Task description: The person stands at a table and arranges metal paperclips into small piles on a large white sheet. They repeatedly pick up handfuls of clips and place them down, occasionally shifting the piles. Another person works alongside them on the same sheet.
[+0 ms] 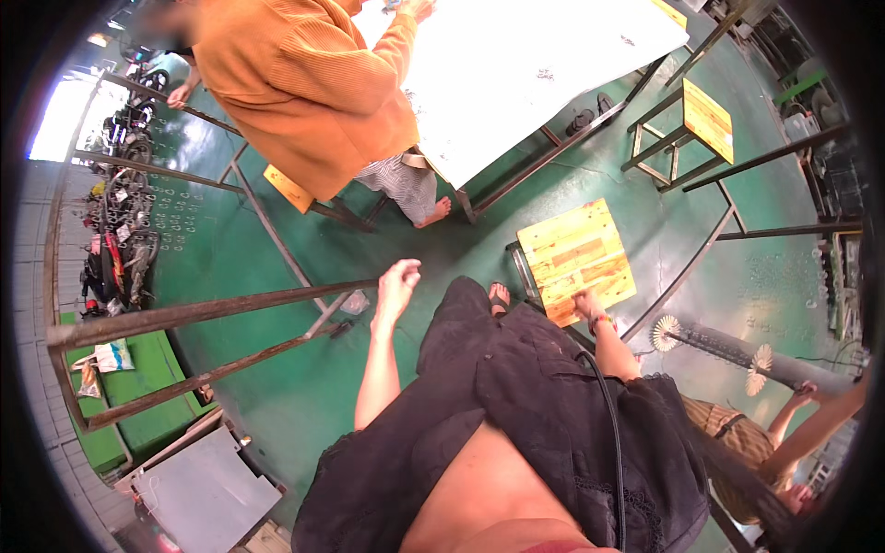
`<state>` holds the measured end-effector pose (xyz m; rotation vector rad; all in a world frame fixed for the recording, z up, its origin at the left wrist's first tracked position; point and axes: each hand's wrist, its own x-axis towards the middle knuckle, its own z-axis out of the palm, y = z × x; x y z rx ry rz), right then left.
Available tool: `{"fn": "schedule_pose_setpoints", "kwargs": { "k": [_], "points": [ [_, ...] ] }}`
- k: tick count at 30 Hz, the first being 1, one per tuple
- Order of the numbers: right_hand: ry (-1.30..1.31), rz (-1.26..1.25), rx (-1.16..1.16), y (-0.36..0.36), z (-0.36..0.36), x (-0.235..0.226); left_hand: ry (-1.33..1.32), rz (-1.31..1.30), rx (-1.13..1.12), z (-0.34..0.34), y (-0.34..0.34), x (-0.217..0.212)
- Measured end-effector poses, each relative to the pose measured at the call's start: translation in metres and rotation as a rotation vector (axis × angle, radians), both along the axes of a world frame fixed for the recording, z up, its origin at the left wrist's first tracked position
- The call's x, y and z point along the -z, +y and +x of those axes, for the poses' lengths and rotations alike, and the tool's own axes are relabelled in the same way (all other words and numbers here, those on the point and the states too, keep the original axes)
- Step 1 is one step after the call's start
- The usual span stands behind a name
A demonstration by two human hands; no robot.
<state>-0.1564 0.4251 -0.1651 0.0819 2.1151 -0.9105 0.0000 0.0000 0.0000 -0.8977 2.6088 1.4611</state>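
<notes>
The right hand (588, 302) rests its fingers on the yellow wooden stool (576, 258); whether it grips is unclear. The left hand (396, 286) hangs open, holding nothing.

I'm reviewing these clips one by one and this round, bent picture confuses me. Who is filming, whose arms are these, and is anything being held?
A camera on the person's head looks down through a fisheye lens, so straight edges bend. The wearer stands in black clothing on a green floor. Their left hand hangs open in the air near a metal frame, holding nothing. Their right hand rests on the edge of a yellow wooden stool, with no closed grip visible. A person in an orange sweater sits at a white table.
</notes>
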Motion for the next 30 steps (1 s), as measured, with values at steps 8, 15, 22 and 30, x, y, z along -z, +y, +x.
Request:
{"fn": "schedule_pose_setpoints", "kwargs": {
  "k": [8,15,22,30],
  "points": [
    [-0.013,-0.204,0.231,-0.105,-0.106,-0.035,0.24,0.091,-0.115,-0.121,-0.065,-0.027],
    [-0.094,0.284,-0.127,-0.092,-0.077,0.035,0.225,0.014,0.103,-0.22,-0.116,-0.02],
    [-0.151,0.185,0.14,-0.058,-0.025,0.055,0.086,0.165,0.188,-0.266,-0.12,-0.025],
    [-0.153,0.15,0.154,-0.036,-0.114,0.016,0.107,0.476,0.113,-0.313,-0.11,0.005]
  ]
}}
